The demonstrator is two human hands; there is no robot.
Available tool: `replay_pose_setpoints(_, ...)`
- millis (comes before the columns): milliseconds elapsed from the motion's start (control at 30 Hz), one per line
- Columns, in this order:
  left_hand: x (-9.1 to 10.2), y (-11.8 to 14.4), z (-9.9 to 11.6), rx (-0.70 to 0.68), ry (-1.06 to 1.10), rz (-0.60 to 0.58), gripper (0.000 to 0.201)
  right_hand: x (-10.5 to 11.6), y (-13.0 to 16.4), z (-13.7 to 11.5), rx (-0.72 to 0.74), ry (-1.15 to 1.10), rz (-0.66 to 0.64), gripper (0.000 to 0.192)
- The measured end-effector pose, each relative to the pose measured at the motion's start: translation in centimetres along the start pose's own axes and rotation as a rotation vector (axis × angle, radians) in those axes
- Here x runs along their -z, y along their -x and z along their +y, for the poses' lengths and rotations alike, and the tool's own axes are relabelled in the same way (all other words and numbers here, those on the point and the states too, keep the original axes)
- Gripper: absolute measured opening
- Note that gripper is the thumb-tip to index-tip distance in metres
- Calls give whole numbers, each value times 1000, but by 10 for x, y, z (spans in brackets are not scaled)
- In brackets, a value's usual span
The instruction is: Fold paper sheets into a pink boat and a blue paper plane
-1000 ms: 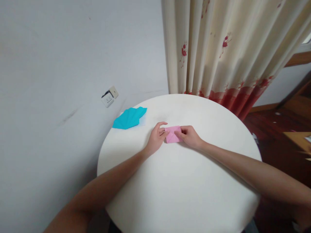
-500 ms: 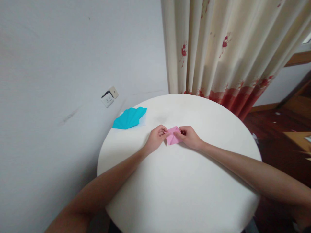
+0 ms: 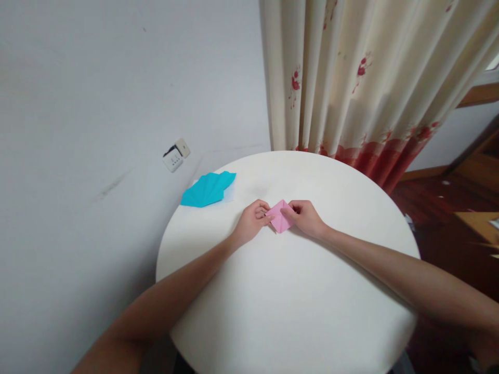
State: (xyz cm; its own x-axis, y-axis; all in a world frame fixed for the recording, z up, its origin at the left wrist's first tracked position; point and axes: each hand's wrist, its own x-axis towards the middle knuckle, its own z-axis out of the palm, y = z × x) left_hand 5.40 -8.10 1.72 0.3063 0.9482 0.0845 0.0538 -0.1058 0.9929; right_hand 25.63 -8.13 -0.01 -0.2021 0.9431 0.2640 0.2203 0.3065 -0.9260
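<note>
A small folded piece of pink paper is held between both hands, just above or on the white round table. It shows as a diamond with crease lines, one corner toward me. My left hand pinches its left corner between thumb and fingers. On the opposite side, my right hand grips the right part, with the thumb lying over the paper's face. The fingers beneath the paper are partly hidden.
Blue folded paper lies at the table's far left edge, over a paler sheet. A grey-white wall with a socket borders the left. A cream and red curtain hangs behind the table.
The pink paper has turned a little, from a tilted square to a diamond with a corner toward me. Both hands keep hold of it and have shifted only slightly.
</note>
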Motion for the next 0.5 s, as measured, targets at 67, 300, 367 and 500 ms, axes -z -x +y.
replay_pose_setpoints(67, 0, 1, 1, 7, -19, -13, 40, 0, 0, -1, -10, 2, 13, 39)
replay_pose_setpoints(300, 1, 6, 6, 83, -42, -85, 35, 2, 1, -8, -15, -57, 39, 38)
replay_pose_setpoints(367, 1, 6, 5, 76, -61, -81, 36, 2, 2, -10, -4, -82, 39, 33)
replay_pose_setpoints(500, 3, 2, 2, 66, -23, 6, 41, 3, 3, -11, 25, -129, 48, 43)
